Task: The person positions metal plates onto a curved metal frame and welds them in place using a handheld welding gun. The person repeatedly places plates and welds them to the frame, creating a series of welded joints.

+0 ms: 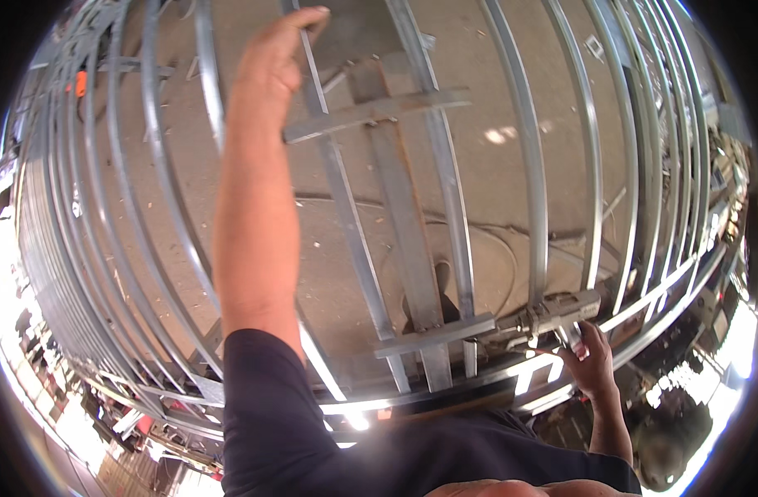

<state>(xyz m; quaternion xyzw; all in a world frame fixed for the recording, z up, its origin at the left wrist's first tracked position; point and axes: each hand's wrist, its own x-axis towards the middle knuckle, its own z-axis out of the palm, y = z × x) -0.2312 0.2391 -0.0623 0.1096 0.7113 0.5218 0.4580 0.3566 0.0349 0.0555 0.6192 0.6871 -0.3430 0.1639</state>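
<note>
My left hand (273,65) reaches far forward, beside a long grey metal bar (346,203). Its fingers stretch across the bar's far part, with the thumb apart. My right hand (590,362), at the lower right, is closed on the grip of a grey pistol-shaped tool (565,310). The tool's narrow front points left, close to a short metal crosspiece (435,335). A second crosspiece (416,103) lies over the bars farther away. Between two bars runs a wide, rusty-edged flat metal piece (399,195), with both crosspieces across it.
More parallel metal bars (524,124) stretch away on both sides above a brown floor (470,178). Nearest me, a metal frame rail (445,396) crosses below them. A cable (511,257) curls on the floor. An orange object (81,84) shows at far left.
</note>
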